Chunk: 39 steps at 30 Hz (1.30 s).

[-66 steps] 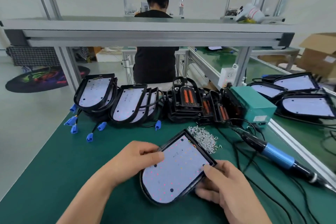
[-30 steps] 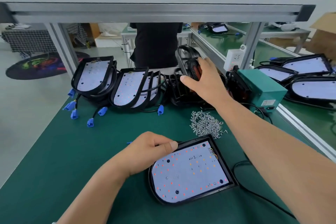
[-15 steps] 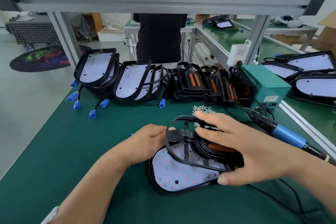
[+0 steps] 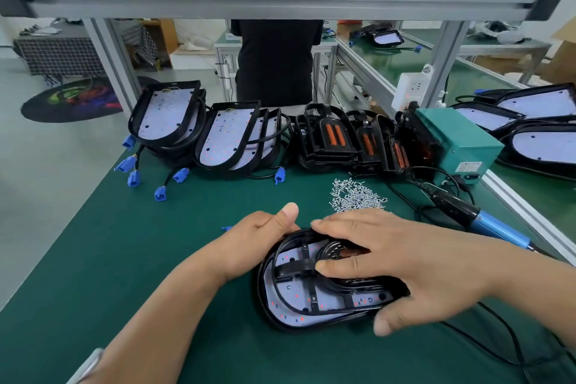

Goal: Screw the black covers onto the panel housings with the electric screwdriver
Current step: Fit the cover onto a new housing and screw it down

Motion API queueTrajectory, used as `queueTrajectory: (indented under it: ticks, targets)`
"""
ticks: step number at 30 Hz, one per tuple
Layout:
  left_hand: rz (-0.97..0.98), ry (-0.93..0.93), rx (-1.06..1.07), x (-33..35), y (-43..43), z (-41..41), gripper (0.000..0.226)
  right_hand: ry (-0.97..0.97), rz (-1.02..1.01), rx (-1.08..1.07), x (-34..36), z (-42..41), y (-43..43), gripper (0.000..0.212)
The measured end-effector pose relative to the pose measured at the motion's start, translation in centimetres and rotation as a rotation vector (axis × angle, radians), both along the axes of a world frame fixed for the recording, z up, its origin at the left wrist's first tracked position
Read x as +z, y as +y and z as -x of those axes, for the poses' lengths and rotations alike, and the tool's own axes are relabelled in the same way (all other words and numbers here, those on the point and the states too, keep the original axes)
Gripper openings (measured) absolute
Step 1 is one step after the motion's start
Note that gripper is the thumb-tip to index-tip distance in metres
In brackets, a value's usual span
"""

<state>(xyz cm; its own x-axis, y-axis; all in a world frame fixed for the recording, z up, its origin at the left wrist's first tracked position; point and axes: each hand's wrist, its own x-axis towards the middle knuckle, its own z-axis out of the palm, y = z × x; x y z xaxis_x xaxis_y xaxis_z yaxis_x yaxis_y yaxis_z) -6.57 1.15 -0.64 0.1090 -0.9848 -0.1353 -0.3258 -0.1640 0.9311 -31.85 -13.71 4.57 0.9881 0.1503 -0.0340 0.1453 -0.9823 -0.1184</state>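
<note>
Lying in panel housing, black cover.

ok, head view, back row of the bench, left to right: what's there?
stack of panel housings → second housing stack → black covers → teal power box → more panels on the next bench

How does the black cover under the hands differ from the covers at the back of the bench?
Pose: near cover lies flat on a panel housing; back covers stand on edge, leaning in a row. Contact: the right hand presses the near cover; the back covers are untouched. Both are black open frames.
</note>
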Motion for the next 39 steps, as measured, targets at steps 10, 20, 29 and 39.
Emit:
queueTrajectory:
  ticks: [10, 20, 29, 39]
  targets:
    - [-0.012, -0.110, 0.008, -0.6, -0.2, -0.2, 0.079, 0.042, 0.015, 0.036, -0.1, -1.2, 1.1, 0.069]
    - [0.030, -0.172, -0.025, -1.2, -0.6, -0.1, 0.085, -0.180, -0.092, -0.111, -2.4, 0.0, 2.4, 0.072]
    - [0.041, -0.192, -0.020, -0.4, -0.1, 0.0, 0.072, -0.367, 0.206, -1.170, -2.9, 11.6, -5.7, 0.068]
    - [0.012, -0.209, -0.066, -0.4, -0.3, 0.1, 0.041, -0.035, 0.167, -1.232, -5.5, 15.5, -9.4, 0.042]
